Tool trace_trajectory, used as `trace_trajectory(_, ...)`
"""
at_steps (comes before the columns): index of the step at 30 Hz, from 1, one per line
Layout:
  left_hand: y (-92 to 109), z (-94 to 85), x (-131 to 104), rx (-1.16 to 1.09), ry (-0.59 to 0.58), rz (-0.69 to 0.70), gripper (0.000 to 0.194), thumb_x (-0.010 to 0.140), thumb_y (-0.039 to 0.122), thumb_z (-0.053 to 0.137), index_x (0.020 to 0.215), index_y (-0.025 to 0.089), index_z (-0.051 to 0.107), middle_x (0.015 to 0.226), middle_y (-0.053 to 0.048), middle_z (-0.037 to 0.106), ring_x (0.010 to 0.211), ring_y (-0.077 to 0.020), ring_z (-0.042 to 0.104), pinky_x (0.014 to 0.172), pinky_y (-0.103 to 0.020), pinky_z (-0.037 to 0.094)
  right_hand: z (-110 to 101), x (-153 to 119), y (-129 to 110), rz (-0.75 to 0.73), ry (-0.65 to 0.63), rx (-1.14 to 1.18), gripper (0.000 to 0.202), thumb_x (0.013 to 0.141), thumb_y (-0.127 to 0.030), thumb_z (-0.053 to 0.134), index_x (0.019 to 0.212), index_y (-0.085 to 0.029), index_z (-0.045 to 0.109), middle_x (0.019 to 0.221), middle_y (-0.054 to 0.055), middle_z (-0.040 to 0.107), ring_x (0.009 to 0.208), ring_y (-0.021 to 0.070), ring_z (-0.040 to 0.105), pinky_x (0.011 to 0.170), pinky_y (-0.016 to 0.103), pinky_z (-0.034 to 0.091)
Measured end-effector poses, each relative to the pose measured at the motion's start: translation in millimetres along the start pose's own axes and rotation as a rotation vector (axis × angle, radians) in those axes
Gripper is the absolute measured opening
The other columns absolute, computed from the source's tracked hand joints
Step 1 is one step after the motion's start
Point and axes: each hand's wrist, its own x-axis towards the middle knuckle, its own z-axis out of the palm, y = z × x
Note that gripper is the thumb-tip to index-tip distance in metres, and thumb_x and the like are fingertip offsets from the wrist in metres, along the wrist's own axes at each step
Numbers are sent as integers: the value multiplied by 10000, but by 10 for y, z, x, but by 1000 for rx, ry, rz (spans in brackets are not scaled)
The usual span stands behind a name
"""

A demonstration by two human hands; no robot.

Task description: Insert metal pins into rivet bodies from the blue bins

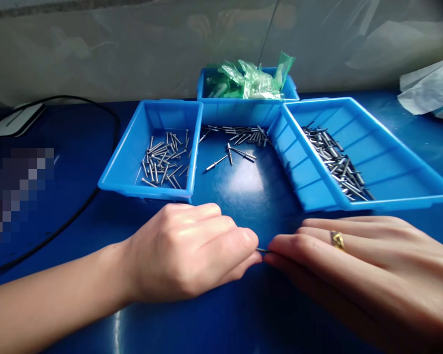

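Observation:
Between my two hands shows the thin metal pin of a rivet [263, 250]; the rest of it is hidden by fingers. My left hand [192, 250] is closed, thumb and forefinger pinching one end. From the other side, my right hand [365, 260], with a gold ring, pinches the opposite end between thumb and forefinger. Beyond the hands, several loose rivets [243, 153] lie on the blue table [239, 189]. Screws [164, 160] fill part of the left blue bin [147, 191], and a pile of rivets [337, 160] lies in the right blue bin [395, 147].
Green plastic packets [254, 81] sit in a back blue bin [239, 110]. A black cable [84, 201] curves across the left side, near a white device [18, 120]. White crumpled plastic [431, 86] lies at the far right, and a grey wall [133, 49] stands behind.

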Motion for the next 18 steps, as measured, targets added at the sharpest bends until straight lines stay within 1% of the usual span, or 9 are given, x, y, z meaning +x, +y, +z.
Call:
trace_trajectory(2, 5, 24, 4, 25, 17, -15, 366, 1238, 170, 558, 949, 127, 777, 808, -16, 790, 670, -160, 705, 641, -315, 571, -20, -7, 11, 1, 14, -12, 260, 1183, -104, 587, 984, -268, 626, 759, -30, 699, 607, 155, 625, 551, 298, 476)
trace_trajectory(4, 10, 49, 6, 37, 38, -20, 358, 1201, 122, 569, 906, 124, 771, 778, -20, 775, 647, -167, 695, 609, -326, 556, -29, 0, 23, 9, 2, -36, 265, 1192, -123, 582, 975, -275, 593, 774, -21, 714, 614, 160, 629, 558, 303, 483)
trace_trajectory(6, 16, 63, 5, 48, 60, -17, 336, 1145, 73, 586, 866, 128, 764, 743, -14, 754, 612, -170, 664, 570, -340, 527, -14, 15, 38, 15, -25, -39, 297, 1217, -141, 533, 958, -284, 553, 783, -12, 717, 605, 164, 617, 557, 312, 474)
trace_trajectory(8, 23, 58, 7, 58, 77, -17, 316, 1121, 59, 594, 864, 127, 765, 749, -17, 755, 618, -173, 667, 573, -344, 527, 23, 23, 52, 13, -44, -11, 324, 1247, -155, 454, 962, -289, 529, 788, -4, 709, 598, 169, 603, 549, 322, 456)
trace_trajectory(10, 31, 35, 9, 45, 66, -17, 315, 1142, 78, 585, 895, 127, 774, 771, -16, 761, 638, -168, 677, 594, -336, 537, 62, 15, 51, -2, -51, 20, 327, 1243, -123, 411, 989, -282, 543, 776, -13, 671, 586, 169, 575, 550, 327, 444)
trace_trajectory(14, 36, -22, 11, -27, 0, 65, 334, 1181, 112, 547, 967, 155, 799, 781, -1, 751, 641, -162, 659, 590, -321, 519, 88, -15, 3, -10, -106, 35, 335, 1151, 2, 405, 1066, -245, 616, 771, -35, 605, 582, 160, 551, 543, 327, 414)
trace_trajectory(16, 32, -32, 8, -48, -8, 80, 320, 1174, 106, 559, 976, 155, 805, 798, -9, 762, 657, -161, 669, 601, -311, 526, 72, 5, -16, -25, -117, 33, 347, 1136, 17, 408, 1052, -230, 638, 763, -38, 603, 571, 152, 554, 526, 322, 410)
trace_trajectory(18, 27, -26, 6, -48, -2, 64, 317, 1178, 124, 578, 954, 148, 801, 800, -14, 765, 658, -157, 673, 604, -309, 526, 48, 54, -14, -54, -120, 34, 377, 1128, 29, 406, 986, -224, 646, 747, -36, 624, 547, 139, 572, 507, 308, 429)
